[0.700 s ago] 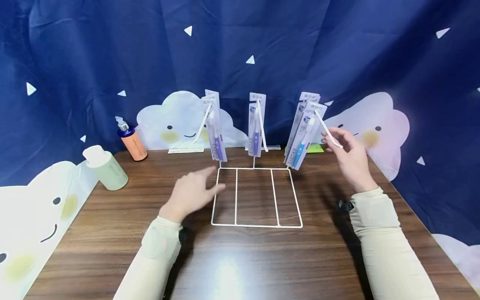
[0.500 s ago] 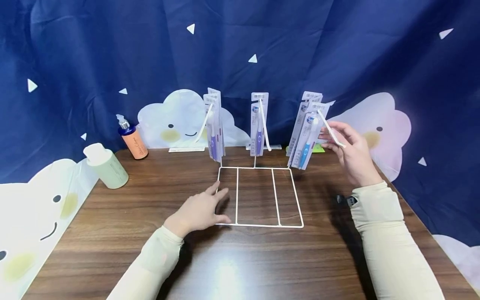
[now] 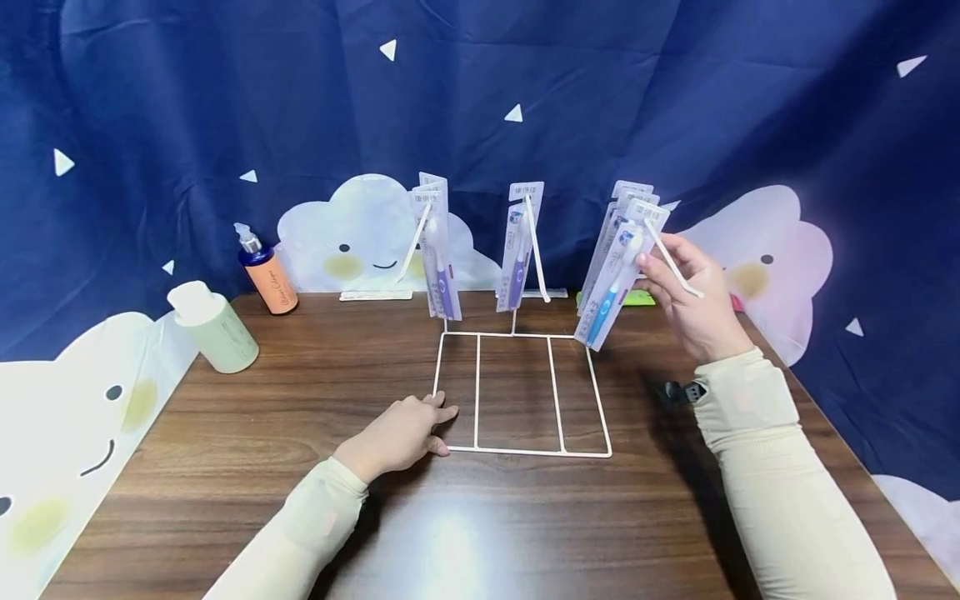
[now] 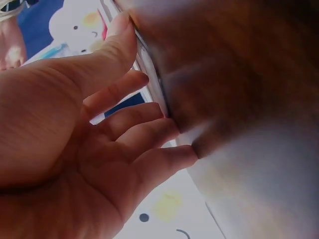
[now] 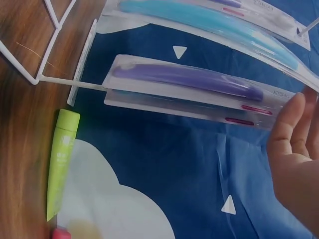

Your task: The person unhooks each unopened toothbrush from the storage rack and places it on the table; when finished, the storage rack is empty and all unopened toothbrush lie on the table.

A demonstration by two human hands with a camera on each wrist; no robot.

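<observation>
My left hand [image 3: 405,433]: it lies flat on the wooden table [image 3: 300,467]. My fingers are straight and loose, and they hold nothing. My fingertips [image 4: 167,127] touch the front left corner of the white wire rack [image 3: 517,392].

My right hand [image 3: 693,292]: it is up in the air at the right side of the rack. My thumb and fingers pinch the front toothbrush pack [image 3: 618,275] near its top. It has a blue brush in it.

Front toothbrush pack: it hangs on the right hook [image 3: 675,262], tilted, with its bottom end toward the middle of the rack. More packs hang just behind it.

Middle hook: one pack with a purple toothbrush [image 3: 517,250] hangs there.

Left hook: a few packs with purple brushes [image 3: 437,250] hang there.

Rack base: a flat white wire frame lying on the table between my two hands.

Green tube [image 5: 62,162]: it lies on the table behind the rack, on the right side.

Orange pump bottle [image 3: 266,279]: it stands at the back left of the table.

Pale green bottle [image 3: 212,327]: it stands near the left edge, just in front of the orange one.

Behind it all: a dark blue cloth [image 3: 225,108] with smiling clouds.
</observation>
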